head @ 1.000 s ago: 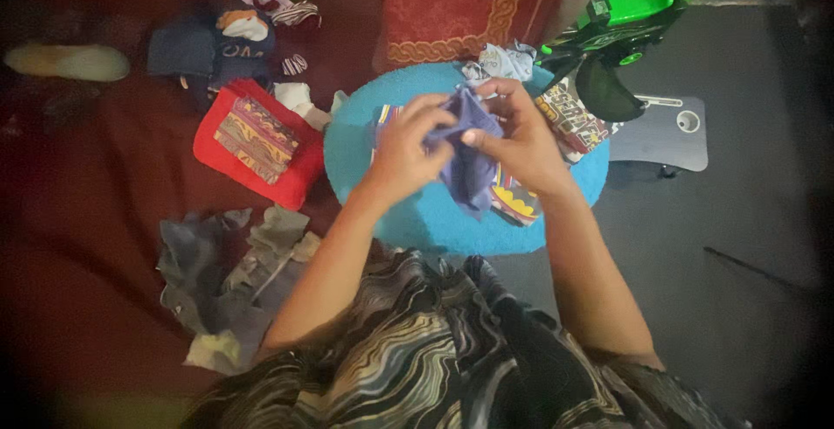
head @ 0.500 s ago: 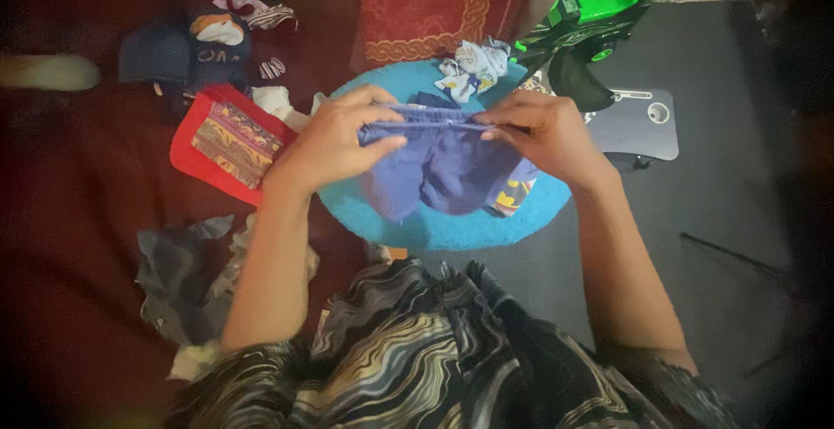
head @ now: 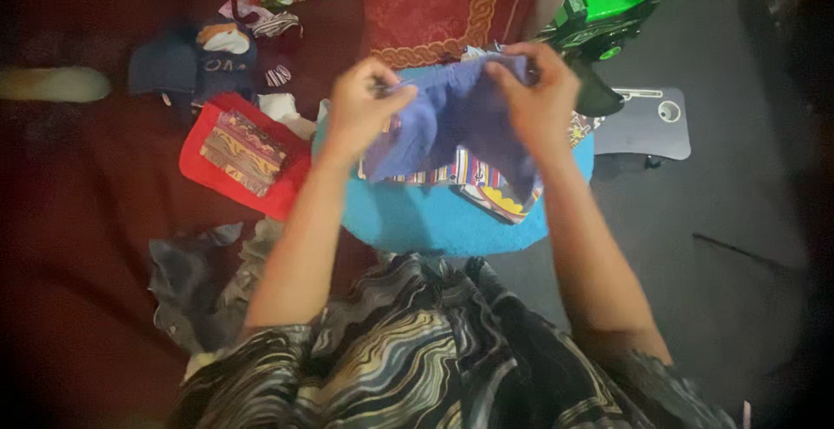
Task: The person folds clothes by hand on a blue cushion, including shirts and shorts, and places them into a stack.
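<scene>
Head view is showing me a crowded floor, and I am reading it from the left. A pale slipper-like shape (head: 54, 84) is lying at the far left edge on the dark red rug (head: 78, 221). Next to it, a heap of dark blue clothes (head: 195, 60) is sitting above a red cloth (head: 282, 188) that is carrying a folded patterned piece (head: 243, 147). Below those, a crumpled grey garment (head: 195, 277) is lying just beside my left forearm.

My left hand (head: 358, 108) is gripping one upper corner of the purple garment (head: 460, 121), fingers pinched tight on the fabric. My right hand (head: 539, 99) is doing the same at the other corner, fingers closed on the cloth. The garment is hanging spread between both hands, lifted above the round blue cushion (head: 434, 221). Under it, striped and printed clothes (head: 486, 188) are resting on the cushion; I think several pieces are overlapping there, though the blur is making that hard to judge.

Beyond the hands, a red and gold cloth (head: 443, 3) is lying at the top. Further right, a green toy vehicle (head: 621, 3) is standing near a grey tray (head: 647, 125).
</scene>
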